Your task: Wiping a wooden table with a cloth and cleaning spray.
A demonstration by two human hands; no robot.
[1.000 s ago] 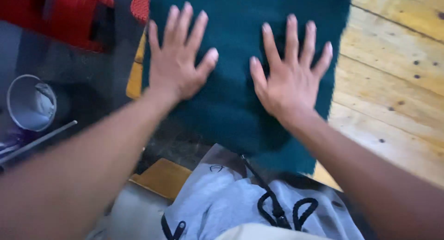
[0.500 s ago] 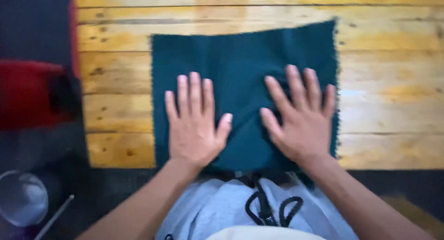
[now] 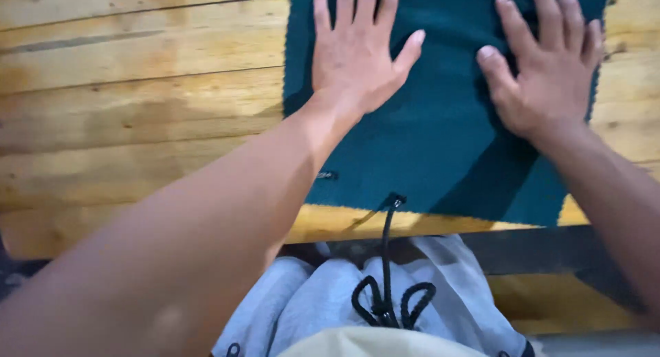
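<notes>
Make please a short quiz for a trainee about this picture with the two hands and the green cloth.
1. True or false: both hands lie flat, palms down, on the cloth.
2. What surface is under the cloth? A) glass B) wooden planks C) carpet
3. Fill in: a black ____ hangs from the grey clothing at the bottom edge.

Key
1. True: the left hand and the right hand press flat on the green cloth, fingers spread.
2. B: the wooden table shows bare planks beside the cloth.
3. Cord: the black cord runs from the grey clothing up to the cloth's near edge.
</notes>
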